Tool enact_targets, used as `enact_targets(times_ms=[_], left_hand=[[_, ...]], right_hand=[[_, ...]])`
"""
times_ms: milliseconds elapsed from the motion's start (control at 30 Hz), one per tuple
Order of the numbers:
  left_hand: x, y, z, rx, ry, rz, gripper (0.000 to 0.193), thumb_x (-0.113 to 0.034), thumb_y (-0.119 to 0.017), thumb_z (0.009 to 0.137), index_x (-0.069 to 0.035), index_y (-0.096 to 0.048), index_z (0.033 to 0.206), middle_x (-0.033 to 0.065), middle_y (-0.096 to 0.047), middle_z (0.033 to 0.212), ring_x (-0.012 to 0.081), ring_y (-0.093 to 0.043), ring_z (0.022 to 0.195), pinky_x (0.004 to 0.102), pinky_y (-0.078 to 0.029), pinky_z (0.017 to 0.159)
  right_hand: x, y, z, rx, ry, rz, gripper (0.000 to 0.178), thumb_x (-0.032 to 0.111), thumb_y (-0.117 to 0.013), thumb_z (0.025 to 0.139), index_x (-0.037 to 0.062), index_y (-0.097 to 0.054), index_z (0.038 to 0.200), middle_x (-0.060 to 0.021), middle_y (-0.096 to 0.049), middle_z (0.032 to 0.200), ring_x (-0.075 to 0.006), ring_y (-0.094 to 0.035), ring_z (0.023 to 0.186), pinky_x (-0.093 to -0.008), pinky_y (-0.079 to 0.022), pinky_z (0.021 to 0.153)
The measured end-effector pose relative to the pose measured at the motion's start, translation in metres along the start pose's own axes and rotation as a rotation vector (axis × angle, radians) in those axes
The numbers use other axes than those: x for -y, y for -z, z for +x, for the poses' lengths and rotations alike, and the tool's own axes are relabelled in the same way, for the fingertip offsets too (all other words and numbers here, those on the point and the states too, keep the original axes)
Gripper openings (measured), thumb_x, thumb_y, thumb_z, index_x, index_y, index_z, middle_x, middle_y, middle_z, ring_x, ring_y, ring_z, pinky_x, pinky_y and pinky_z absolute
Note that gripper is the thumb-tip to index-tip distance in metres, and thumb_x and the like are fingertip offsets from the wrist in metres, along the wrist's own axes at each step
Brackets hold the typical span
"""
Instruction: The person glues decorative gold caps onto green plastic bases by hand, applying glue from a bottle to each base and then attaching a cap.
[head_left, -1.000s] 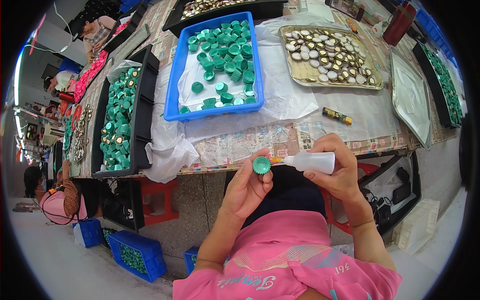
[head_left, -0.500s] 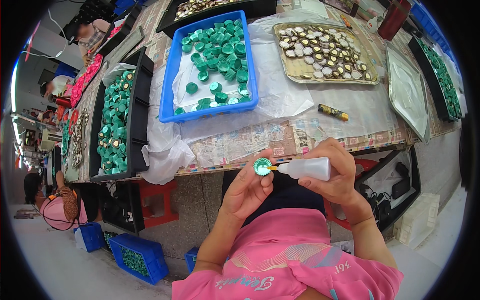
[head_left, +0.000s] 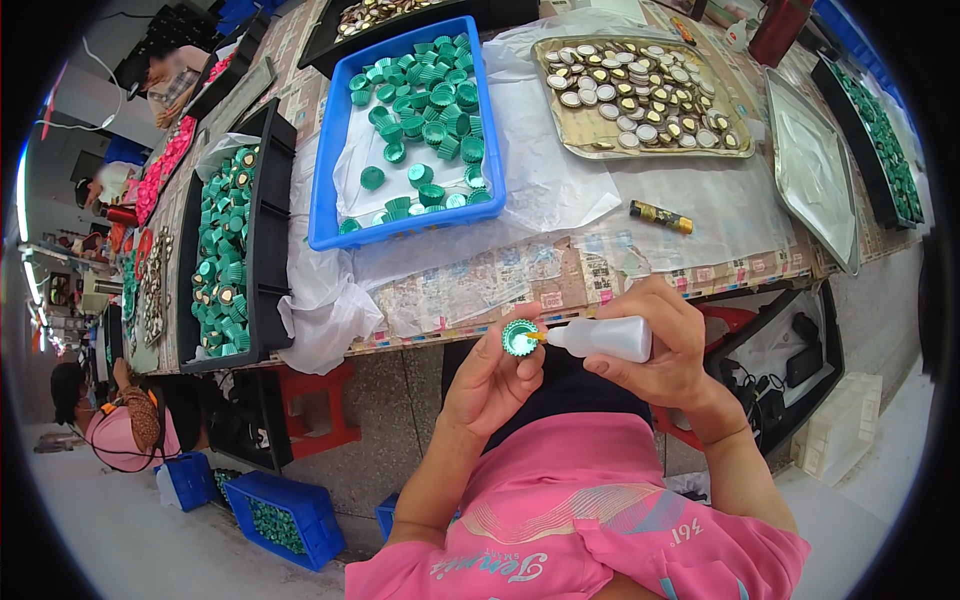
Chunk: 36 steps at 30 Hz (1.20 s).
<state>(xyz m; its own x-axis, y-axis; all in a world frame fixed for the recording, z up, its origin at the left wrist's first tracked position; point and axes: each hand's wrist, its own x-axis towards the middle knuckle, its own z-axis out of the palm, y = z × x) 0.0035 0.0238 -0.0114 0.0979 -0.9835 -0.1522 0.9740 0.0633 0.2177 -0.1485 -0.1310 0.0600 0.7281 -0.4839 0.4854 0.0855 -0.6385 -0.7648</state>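
My left hand (head_left: 490,378) pinches a green fluted cup (head_left: 520,338) by its edge, its shiny inner face turned up. Closed around a whitish squeeze bottle (head_left: 615,339), my right hand (head_left: 675,345) holds it nearly level. The bottle's yellow nozzle reaches over the cup's rim into its inside; whether the tip touches is too small to tell. Beyond my hands, a blue tray (head_left: 322,190) on the table holds many green fluted cups (head_left: 440,128). To its right, a metal tray (head_left: 590,153) carries round discs (head_left: 640,90), some pale, some dark with gold middles.
A black-and-gold tube (head_left: 661,217) lies on the paper-covered table (head_left: 450,300). Black crates (head_left: 272,230) of green cups stand left and far right. A bare metal tray (head_left: 815,180) overhangs the right edge. Crumpled white sheeting (head_left: 335,315) hangs at the front. Other people sit at left.
The view has shifted slightly. Both hands keep their holds, and the nozzle still points into the green cup, a little deeper over its inside.
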Motion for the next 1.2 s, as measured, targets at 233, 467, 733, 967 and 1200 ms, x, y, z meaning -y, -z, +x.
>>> enact_targets(times_ms=[233, 467, 733, 967, 1200], left_hand=[[0.006, -0.001, 0.002, -0.085, 0.002, 0.063, 0.052, -0.035, -0.048, 0.097, 0.000, -0.041, 0.134, 0.0058, -0.054, 0.101, 0.0110, -0.050, 0.078, 0.0241, -0.046, 0.069], [0.007, -0.003, 0.003, -0.112, -0.024, 0.135, 0.052, -0.035, -0.052, 0.095, -0.001, -0.042, 0.132, 0.0040, -0.055, 0.097, 0.0108, -0.053, 0.076, 0.0249, -0.046, 0.069], [0.003, -0.001, -0.001, -0.133, -0.145, 0.254, 0.047, -0.023, -0.064, 0.088, -0.002, -0.047, 0.127, 0.0033, -0.058, 0.100, 0.0112, -0.057, 0.083, 0.0261, -0.048, 0.073], [-0.010, -0.005, -0.012, -0.231, -0.343, 0.436, 0.046, -0.010, -0.069, 0.083, -0.002, -0.050, 0.124, 0.0049, -0.059, 0.110, 0.0126, -0.059, 0.089, 0.0270, -0.050, 0.080], [-0.016, -0.007, -0.014, -0.208, -0.425, 0.555, 0.046, -0.004, -0.066, 0.083, -0.007, -0.050, 0.126, 0.0081, -0.053, 0.127, 0.0164, -0.058, 0.102, 0.0295, -0.050, 0.087]], right_hand=[[-0.003, 0.001, -0.003, -0.002, -0.007, -0.023, 0.033, 0.018, -0.082, 0.068, 0.0036, -0.065, 0.093, -0.0081, -0.062, 0.081, -0.0194, -0.061, 0.069, -0.0285, -0.049, 0.058], [-0.004, 0.002, -0.005, -0.014, -0.013, -0.051, 0.032, 0.017, -0.082, 0.068, 0.0045, -0.066, 0.093, -0.0079, -0.062, 0.080, -0.0190, -0.060, 0.067, -0.0284, -0.048, 0.057], [-0.002, -0.003, -0.007, -0.027, -0.006, -0.073, 0.034, 0.017, -0.083, 0.067, 0.0044, -0.066, 0.093, -0.0086, -0.062, 0.080, -0.0186, -0.059, 0.068, -0.0288, -0.048, 0.057], [-0.009, -0.011, -0.004, -0.085, 0.028, -0.073, 0.039, 0.016, -0.084, 0.065, 0.0038, -0.062, 0.095, -0.0085, -0.062, 0.084, -0.0193, -0.060, 0.072, -0.0303, -0.048, 0.061], [-0.028, -0.023, 0.011, 0.017, -0.243, -0.075, 0.035, 0.014, -0.077, 0.070, 0.0040, -0.060, 0.098, -0.0102, -0.062, 0.090, -0.0260, -0.060, 0.078, -0.0335, -0.048, 0.069]])
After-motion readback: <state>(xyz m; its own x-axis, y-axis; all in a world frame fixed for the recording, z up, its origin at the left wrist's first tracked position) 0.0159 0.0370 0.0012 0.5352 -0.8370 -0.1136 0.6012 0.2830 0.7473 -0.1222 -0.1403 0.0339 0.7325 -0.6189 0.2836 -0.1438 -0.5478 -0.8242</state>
